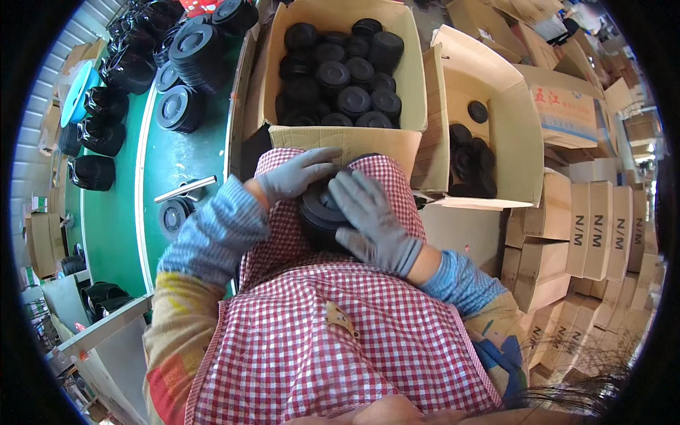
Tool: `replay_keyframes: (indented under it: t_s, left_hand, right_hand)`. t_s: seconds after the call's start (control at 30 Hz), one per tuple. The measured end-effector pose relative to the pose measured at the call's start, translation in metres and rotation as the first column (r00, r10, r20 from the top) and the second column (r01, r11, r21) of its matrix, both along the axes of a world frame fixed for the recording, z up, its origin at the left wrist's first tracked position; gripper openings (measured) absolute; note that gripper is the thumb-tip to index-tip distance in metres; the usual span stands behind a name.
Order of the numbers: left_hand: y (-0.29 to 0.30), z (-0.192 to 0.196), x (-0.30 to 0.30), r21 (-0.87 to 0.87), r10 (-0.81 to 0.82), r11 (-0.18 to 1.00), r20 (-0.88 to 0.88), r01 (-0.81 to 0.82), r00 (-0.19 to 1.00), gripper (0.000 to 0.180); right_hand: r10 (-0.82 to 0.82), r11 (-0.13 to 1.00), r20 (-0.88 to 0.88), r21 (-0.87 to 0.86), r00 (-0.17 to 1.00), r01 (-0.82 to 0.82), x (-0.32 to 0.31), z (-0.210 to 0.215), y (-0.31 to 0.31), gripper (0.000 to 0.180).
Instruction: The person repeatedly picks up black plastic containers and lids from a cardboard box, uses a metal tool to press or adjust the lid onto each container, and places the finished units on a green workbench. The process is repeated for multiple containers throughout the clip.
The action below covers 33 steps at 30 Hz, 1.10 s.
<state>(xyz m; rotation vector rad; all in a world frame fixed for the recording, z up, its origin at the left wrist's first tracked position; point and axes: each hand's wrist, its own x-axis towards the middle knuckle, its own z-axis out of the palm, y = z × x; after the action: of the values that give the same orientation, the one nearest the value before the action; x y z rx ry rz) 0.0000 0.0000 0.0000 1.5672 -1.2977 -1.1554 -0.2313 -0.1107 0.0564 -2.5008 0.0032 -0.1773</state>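
Observation:
A stack of round black plastic lids (317,216) rests on my lap, over a red and white checked apron (333,333). My left hand (297,173), in a grey glove, lies on the stack's upper left edge. My right hand (370,216), also gloved in grey, is pressed flat against the stack's right side. Both hands hold the stack between them. Straight ahead stands an open cardboard box (346,138) filled with several stacks of the same black lids (347,78).
To the right stands a second open cardboard box (510,113) holding some black lids. Folded flat cartons (595,234) are piled at the right. At the left, a green conveyor table (117,219) carries more black lid stacks (191,53) and a metal bar (185,188).

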Motion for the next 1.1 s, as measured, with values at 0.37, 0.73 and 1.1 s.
replay_keyframes:
  t_s: [0.37,0.73,1.1]
  left_hand:
    - [-0.090,0.001,0.000,0.240,-0.053,0.971,0.163,0.012,0.985,0.040]
    - [-0.102,0.015,-0.006,0.158,-0.166,0.980,0.300,0.123,0.939,0.039]
    - [-0.095,0.016,-0.002,0.137,-0.081,0.990,0.306,0.041,0.948,0.035]
  right_hand:
    - [0.464,0.863,-0.017,-0.219,0.886,-0.456,0.071,0.011,-0.004,0.076]
    - [0.501,0.857,0.039,-0.161,0.865,-0.489,0.080,0.003,-0.009,0.066]
    - [0.552,0.816,0.080,-0.253,0.830,-0.519,0.080,-0.001,-0.026,0.079]
